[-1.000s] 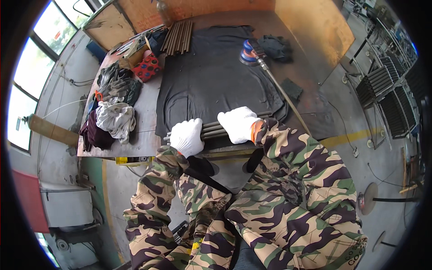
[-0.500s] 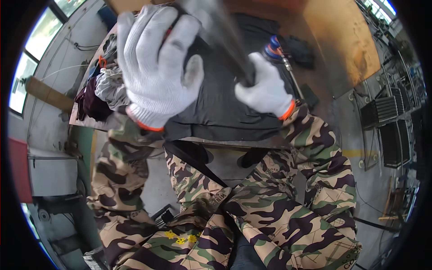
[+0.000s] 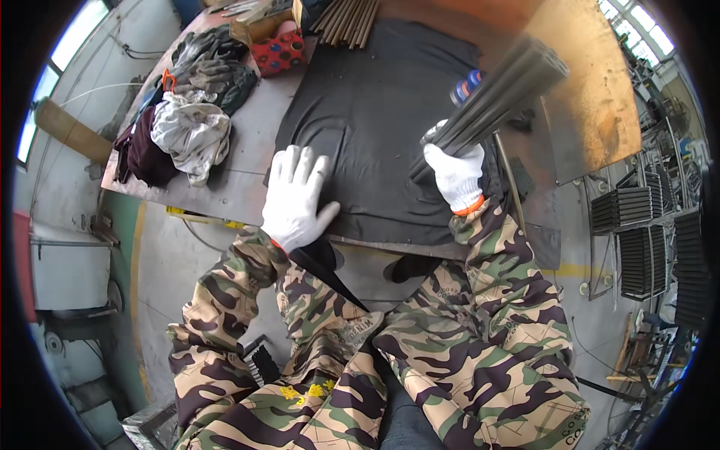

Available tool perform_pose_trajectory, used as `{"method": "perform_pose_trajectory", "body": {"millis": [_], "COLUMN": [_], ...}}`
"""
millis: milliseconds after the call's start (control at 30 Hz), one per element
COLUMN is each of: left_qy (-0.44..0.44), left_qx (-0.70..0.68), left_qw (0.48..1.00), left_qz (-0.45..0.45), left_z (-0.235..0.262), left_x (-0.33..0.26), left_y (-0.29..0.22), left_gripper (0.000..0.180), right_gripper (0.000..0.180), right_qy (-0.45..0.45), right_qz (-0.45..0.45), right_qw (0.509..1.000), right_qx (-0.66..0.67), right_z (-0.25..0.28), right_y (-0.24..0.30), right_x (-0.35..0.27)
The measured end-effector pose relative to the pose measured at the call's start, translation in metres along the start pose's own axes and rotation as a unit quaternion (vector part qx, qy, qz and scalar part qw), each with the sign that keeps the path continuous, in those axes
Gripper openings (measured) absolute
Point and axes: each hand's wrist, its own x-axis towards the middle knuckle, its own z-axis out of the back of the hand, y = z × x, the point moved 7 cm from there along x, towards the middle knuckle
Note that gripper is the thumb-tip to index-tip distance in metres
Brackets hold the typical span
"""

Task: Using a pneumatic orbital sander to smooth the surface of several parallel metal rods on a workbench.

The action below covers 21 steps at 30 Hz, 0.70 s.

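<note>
My right hand [image 3: 457,176], in a white knitted glove with an orange cuff, is closed around the lower part of a bundle of dark metal tubes [image 3: 506,90]. The bundle tilts up and to the right, its upper ends raised above the table. Its lower end comes close to a black cloth [image 3: 367,120] spread over the table; whether they touch, I cannot tell. At the cloth's near left edge my left hand [image 3: 295,199], gloved likewise, is held palm down with its fingers stretched and thumb apart, holding nothing.
Several brown rods [image 3: 346,22] lie beyond the cloth. Left of them stand an open cardboard box [image 3: 262,26] and a red patterned thing [image 3: 277,56]. Rags [image 3: 191,127] are heaped at left. A blue-capped tool [image 3: 466,86] lies behind the bundle. A rack of dark tubes [image 3: 641,255] stands at right.
My left hand has come down and nearer from its raised place. The tube bundle has swung from leaning up-left to leaning up-right, still in my right hand.
</note>
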Motion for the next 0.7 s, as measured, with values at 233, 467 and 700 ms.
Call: {"method": "perform_pose_trajectory", "body": {"millis": [233, 467, 700], "left_qy": [-0.041, 0.102, 0.214], "left_qx": [-0.292, -0.124, 0.011], "left_qw": [0.951, 0.977, 0.975], "left_qz": [0.096, 0.139, 0.060], "left_z": [0.012, 0.010, 0.023], "left_x": [0.037, 0.036, 0.053], "left_y": [-0.063, -0.002, 0.047], "left_gripper": [0.094, 0.036, 0.028], "right_gripper": [0.037, 0.028, 0.011], "right_qy": [0.032, -0.106, -0.136], "right_qz": [0.026, -0.262, -0.476], "right_qw": [0.991, 0.873, 0.743], "right_qx": [0.129, 0.398, 0.450], "right_z": [-0.069, -0.124, -0.161], "right_y": [0.062, -0.008, -0.060], "right_x": [-0.012, -0.060, -0.075]}}
